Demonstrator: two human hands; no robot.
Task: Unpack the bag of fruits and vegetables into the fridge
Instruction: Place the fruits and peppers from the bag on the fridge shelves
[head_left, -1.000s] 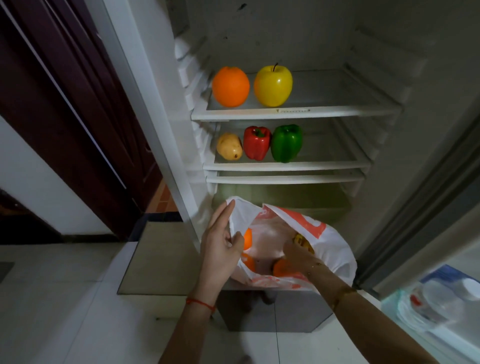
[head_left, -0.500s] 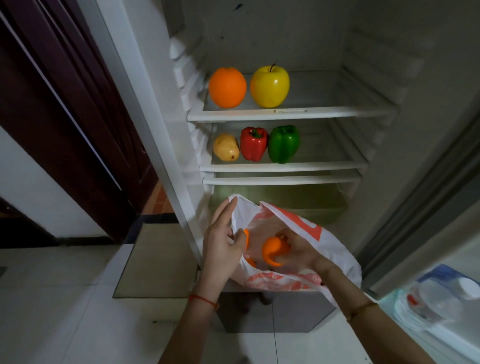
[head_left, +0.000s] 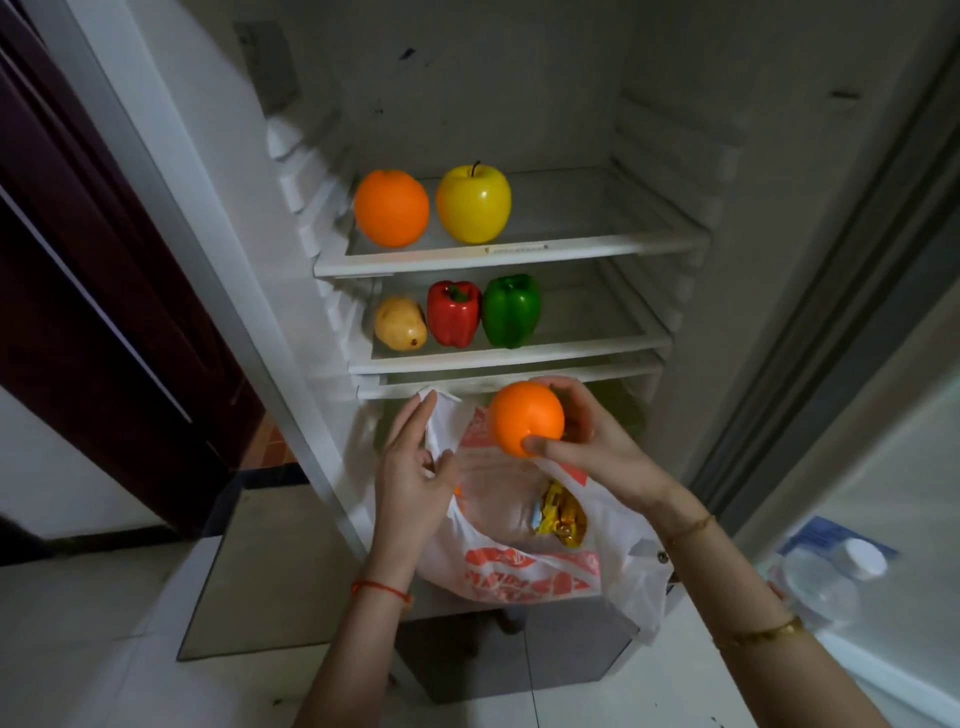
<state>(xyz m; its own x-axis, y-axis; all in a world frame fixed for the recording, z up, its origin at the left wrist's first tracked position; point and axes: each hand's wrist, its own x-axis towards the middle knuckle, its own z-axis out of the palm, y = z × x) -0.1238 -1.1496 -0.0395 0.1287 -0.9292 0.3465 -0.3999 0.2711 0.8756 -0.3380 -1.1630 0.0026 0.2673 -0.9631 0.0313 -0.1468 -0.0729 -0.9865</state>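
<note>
The right hand (head_left: 597, 441) holds a round orange fruit (head_left: 526, 418) above the white plastic bag with red print (head_left: 524, 577); the thumb presses on its lower side and the other fingers are mostly hidden behind it. The left hand (head_left: 413, 467) has its grip closed on the left edge of the bag and keeps the mouth open. Inside the bag only a yellow shiny packet (head_left: 561, 514) and a small orange spot beside the left hand are visible; what the spot is, I cannot tell. The bag covers the lowest part of the open white fridge (head_left: 670, 135). On the upper glass shelf (head_left: 597, 244) stand a second orange (head_left: 391, 208) and a yellow apple (head_left: 474, 203), touching. On the shelf below sit a brownish-yellow pear-shaped fruit (head_left: 400, 323), a red bell pepper (head_left: 453, 313) and a green bell pepper (head_left: 510, 310) in a close row. At the right edge a clear plastic bottle with a white cap (head_left: 831, 571) is blurred and partly cut off.
</note>
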